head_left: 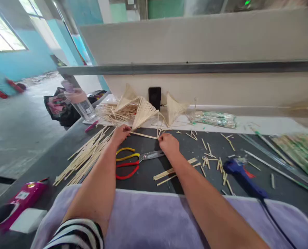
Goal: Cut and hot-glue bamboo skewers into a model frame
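Observation:
A model of thin wooden sticks, with twisted fan-shaped panels, stands at the back of the dark table. My left hand pinches its lower left corner, at one end of a bottom stick. At the stick's other end, my right hand has its fingers closed on the right corner, beside a small upright triangle of sticks. Between my forearms lie shears with one yellow and one red handle, their tip by my right hand. Several loose sticks rest under my right forearm.
Long sticks spread at left, near a clear bottle. A black phone leans against the back board. Short stick pieces and a blue glue gun with its cord lie right. A purple cloth covers the front edge.

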Available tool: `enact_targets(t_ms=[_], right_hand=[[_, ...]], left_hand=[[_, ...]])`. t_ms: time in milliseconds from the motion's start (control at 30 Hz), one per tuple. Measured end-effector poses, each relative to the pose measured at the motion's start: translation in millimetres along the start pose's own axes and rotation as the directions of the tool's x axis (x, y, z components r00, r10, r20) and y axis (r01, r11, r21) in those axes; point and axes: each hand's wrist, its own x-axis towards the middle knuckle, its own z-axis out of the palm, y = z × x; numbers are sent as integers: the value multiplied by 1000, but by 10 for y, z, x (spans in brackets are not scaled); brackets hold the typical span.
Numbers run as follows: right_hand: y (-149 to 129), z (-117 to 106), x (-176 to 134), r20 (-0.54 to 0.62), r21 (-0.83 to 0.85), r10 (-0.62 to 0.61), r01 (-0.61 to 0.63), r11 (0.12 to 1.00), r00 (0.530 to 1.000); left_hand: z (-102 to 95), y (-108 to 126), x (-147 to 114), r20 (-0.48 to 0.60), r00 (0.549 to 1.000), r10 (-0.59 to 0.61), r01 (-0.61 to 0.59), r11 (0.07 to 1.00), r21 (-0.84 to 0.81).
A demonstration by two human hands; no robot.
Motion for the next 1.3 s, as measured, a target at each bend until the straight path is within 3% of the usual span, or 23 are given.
enact_targets(t_ms=[400, 900, 1300], right_hand=[[-7, -44, 11, 52, 33, 28, -30, 999, 998], [0, -41, 14, 48, 35, 25, -27, 999, 999], [-15, -58, 16, 55, 25, 28, -29, 999, 998]], left_hand=[[-6, 104, -52, 4, 999, -33, 33, 999, 19], [-18, -48, 62, 23, 1000, -19, 20, 1000, -18], [-13, 21, 26, 26, 999, -37, 38, 997, -62]])
